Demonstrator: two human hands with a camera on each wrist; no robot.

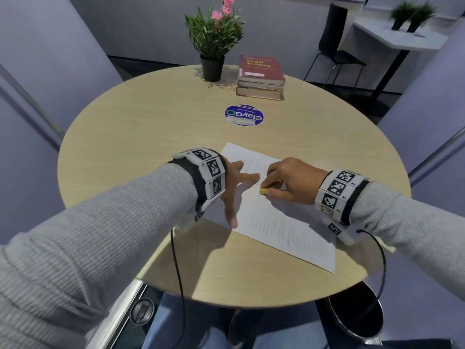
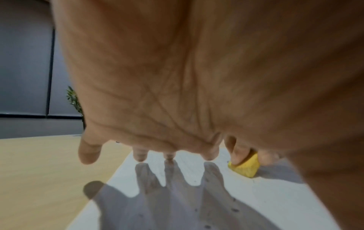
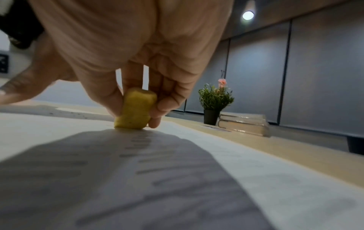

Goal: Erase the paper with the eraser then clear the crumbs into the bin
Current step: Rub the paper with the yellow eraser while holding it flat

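Two hands over paper (image 1: 276, 217) | right hand (image 1: 293, 181) pinched yellow eraser (image 3: 135, 109), base on sheet | left hand (image 1: 232, 187) splayed flat | crumbs (image 2: 234, 210) seen in left wrist view only | bin (image 1: 357, 313) seen in head view only

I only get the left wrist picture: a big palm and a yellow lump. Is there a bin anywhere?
Observer: Yes. In the head view a dark round bin stands on the floor by the near edge of the table, on the person's right.
Operator: Who holds the yellow lump?
Observer: The right hand pinches it. It is the eraser, its end pressed on the paper.
Operator: Is there writing to rub out?
Observer: Yes. The right wrist view shows grey lines of writing on the sheet in front of the eraser.
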